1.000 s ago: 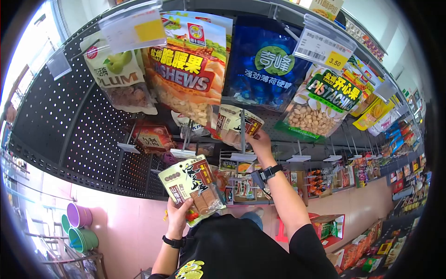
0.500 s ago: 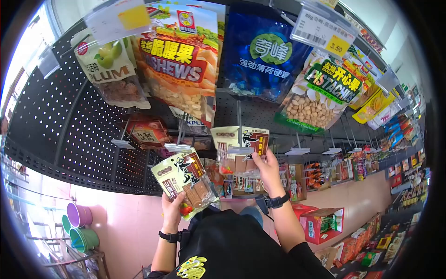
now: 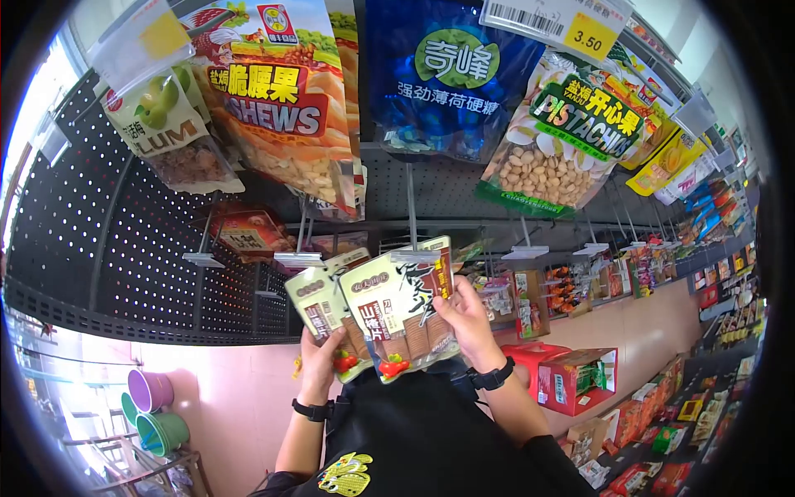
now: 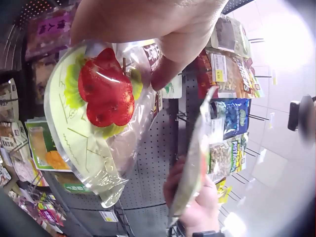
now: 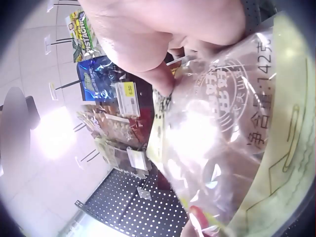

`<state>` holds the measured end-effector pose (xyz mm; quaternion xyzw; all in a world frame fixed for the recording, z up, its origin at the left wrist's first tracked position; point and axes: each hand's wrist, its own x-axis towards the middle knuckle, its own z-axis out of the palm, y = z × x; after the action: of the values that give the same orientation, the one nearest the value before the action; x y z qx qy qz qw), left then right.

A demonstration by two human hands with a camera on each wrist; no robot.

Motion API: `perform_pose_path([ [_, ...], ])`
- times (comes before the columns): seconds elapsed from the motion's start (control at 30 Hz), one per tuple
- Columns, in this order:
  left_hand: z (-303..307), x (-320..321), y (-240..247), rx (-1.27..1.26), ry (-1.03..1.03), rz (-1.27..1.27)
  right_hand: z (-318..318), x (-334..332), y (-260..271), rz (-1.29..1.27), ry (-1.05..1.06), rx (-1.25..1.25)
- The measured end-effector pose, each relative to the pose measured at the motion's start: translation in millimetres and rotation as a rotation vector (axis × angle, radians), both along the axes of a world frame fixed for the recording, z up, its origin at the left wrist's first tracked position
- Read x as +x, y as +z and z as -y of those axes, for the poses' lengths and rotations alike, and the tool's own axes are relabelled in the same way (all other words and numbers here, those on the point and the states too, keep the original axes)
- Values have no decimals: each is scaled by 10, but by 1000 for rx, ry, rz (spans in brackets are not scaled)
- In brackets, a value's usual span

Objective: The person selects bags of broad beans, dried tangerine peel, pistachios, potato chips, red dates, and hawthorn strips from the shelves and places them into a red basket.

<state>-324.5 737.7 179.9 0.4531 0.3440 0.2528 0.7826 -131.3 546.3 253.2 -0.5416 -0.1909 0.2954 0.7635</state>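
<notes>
Head view, from the left: three buckets, one purple [image 3: 151, 389] and two green [image 3: 163, 433], stand low at the far left, beside the pink floor. Above hang four large front bags: one plum bag [image 3: 170, 141], one cashew bag [image 3: 273, 108], one blue bag [image 3: 451, 83] and one pistachio bag [image 3: 563, 149]. Below them, near the person's black shirt [image 3: 389, 439], two hands hold two pale packets, one each. The left hand [image 3: 319, 364] grips the left packet [image 3: 315, 298] by its lower left part, thumb across the front. The right hand [image 3: 472, 327] grips the right packet [image 3: 397, 306] at its right edge, thumb also on the front. That packet overlaps the left one in the head view, but the left wrist view shows a gap between the two. Each wrist wears one black band. To the right, one red box [image 3: 571, 381] sits lower down.
</notes>
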Motion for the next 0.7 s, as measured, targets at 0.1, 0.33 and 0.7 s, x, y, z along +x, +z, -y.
perform_pose_path([
  [0.1, 126, 164, 72, -119, -47, 119, -103, -134, -160, -96, -55, -99],
  [0.33, 304, 359, -137, -131, -261, 80, 7, -305, -327, 119, -360, -308],
  [0.7, 1209, 1028, 161, -172, -659, -42, 1362, -445, -417, 3, -549, -414],
])
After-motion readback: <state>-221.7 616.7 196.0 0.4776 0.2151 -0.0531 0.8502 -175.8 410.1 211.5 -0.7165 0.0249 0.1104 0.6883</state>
